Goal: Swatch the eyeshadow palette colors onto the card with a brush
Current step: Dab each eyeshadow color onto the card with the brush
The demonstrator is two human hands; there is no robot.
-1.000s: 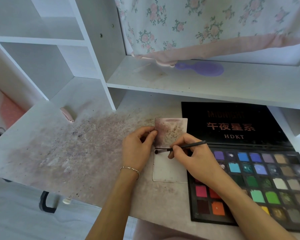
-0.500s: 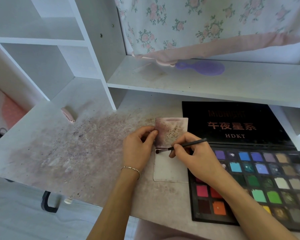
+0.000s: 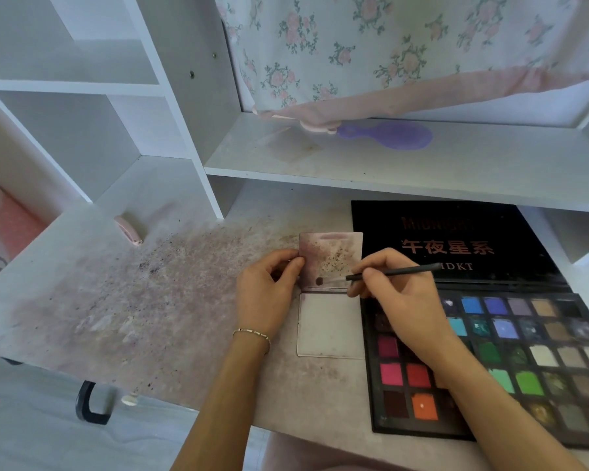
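On the stained counter (image 3: 116, 300), seen from the head camera, the card (image 3: 330, 258) lies just left of the open eyeshadow palette (image 3: 524, 351). The left hand (image 3: 266, 294) pinches the card's left edge between thumb and curled fingers. The right hand (image 3: 402, 300) pinches a thin black brush (image 3: 388, 271), its dark tip touching the card's lower left part. A purple hairbrush (image 3: 388, 134) lies on the shelf (image 3: 456, 164) above.

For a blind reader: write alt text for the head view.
The right hand sweeps a brush across a stained card that the left hand pinches at its edge, beside an open eyeshadow palette on a powder-dusted desk.
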